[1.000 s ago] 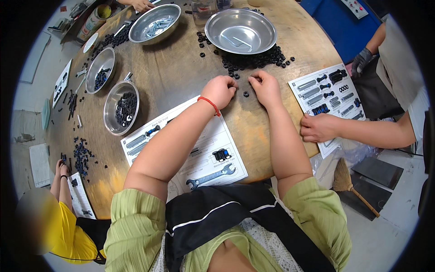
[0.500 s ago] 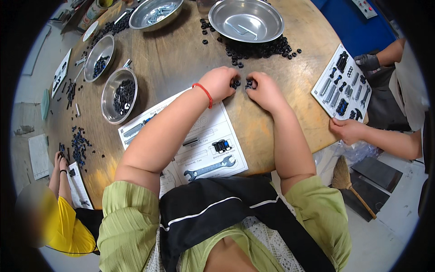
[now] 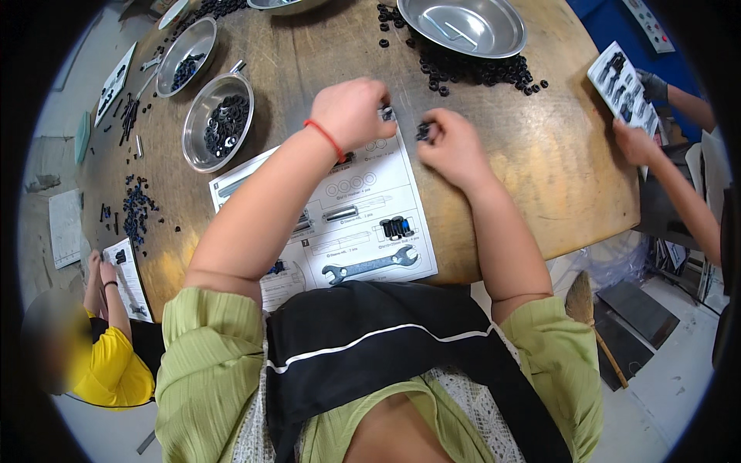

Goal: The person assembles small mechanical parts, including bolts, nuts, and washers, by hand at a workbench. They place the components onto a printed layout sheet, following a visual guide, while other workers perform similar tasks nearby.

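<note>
My left hand (image 3: 351, 114) is over the far right corner of a white printed card (image 3: 421, 251), its fingertips closed on small black nuts (image 3: 387, 113). Just right of the card's edge, my right hand (image 3: 455, 148) pinches more black nuts (image 3: 423, 131), slightly blurred. A gap separates the two hands. On the card lie an open-ended wrench (image 3: 370, 265), short black bolts (image 3: 397, 227) and metal sleeves (image 3: 340, 214); my left forearm hides part of it. Beyond my right hand, loose black nuts (image 3: 494, 71) are heaped around a steel bowl (image 3: 482, 38) holding bent hex keys.
Steel bowls of black washers (image 3: 218, 158) and small bolts (image 3: 193, 38) stand left. Loose blue-tipped screws (image 3: 137, 216) lie farther left. A person in yellow (image 3: 116, 370) works at another card (image 3: 131, 282). At right, another person's hands hold a filled card (image 3: 624, 89).
My left hand has moved left and nearer, over the card's corner. My right hand has shifted slightly nearer, still pinching nuts. The co-worker's card at right is tilted and farther off. The view has shifted.
</note>
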`<action>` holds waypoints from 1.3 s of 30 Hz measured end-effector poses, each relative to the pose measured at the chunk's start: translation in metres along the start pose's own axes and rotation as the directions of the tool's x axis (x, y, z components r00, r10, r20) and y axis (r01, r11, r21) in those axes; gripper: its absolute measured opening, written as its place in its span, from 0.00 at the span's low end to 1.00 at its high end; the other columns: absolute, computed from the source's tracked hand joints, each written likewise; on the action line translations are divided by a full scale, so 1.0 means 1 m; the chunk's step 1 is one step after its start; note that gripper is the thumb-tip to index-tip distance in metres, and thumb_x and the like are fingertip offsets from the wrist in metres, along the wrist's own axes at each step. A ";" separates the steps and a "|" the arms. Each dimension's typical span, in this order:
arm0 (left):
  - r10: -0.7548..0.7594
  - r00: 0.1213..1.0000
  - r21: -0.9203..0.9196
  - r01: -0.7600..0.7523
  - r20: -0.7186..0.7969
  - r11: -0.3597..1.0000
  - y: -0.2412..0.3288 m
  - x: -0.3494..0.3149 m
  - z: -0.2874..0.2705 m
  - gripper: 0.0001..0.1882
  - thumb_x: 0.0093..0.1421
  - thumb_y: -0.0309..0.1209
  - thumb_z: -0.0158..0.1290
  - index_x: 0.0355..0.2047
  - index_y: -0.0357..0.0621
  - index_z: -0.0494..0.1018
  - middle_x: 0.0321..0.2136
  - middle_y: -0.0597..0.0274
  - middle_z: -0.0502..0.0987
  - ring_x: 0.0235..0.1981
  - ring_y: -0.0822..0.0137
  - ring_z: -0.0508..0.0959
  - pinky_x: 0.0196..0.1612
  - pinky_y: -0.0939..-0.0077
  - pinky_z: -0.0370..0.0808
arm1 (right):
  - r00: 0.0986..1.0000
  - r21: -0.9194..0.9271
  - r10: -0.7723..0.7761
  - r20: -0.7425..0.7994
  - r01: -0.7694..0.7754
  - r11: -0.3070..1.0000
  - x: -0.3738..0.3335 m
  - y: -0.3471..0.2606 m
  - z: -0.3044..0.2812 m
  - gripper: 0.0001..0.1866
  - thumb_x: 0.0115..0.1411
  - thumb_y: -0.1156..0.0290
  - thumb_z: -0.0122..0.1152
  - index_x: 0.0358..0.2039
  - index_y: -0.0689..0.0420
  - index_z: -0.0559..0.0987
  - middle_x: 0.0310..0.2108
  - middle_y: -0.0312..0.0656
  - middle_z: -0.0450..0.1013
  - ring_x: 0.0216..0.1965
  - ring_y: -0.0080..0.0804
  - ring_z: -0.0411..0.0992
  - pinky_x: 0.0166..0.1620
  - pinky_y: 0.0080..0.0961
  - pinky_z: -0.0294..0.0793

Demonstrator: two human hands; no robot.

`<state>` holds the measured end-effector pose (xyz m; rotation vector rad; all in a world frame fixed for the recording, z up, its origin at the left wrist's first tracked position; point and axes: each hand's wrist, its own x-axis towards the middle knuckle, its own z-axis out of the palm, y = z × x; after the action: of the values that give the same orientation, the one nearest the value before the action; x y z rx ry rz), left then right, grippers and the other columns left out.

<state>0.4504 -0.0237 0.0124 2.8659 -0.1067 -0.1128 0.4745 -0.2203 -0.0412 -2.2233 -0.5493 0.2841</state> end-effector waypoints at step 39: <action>-0.841 0.319 -0.549 0.646 -0.437 0.531 -0.200 -0.317 0.058 0.10 0.56 0.36 0.59 0.36 0.45 0.79 0.21 0.63 0.75 0.22 0.68 0.74 0.28 0.73 0.71 | 0.703 -0.370 -0.592 0.395 0.711 0.598 0.123 -0.194 0.164 0.11 0.55 0.72 0.59 0.38 0.55 0.83 0.41 0.44 0.76 0.47 0.45 0.73 0.50 0.37 0.73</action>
<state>0.1422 0.1798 -0.0761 2.2012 1.3224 0.6853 0.4649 0.0593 -0.0021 -2.2763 -1.7033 -0.0077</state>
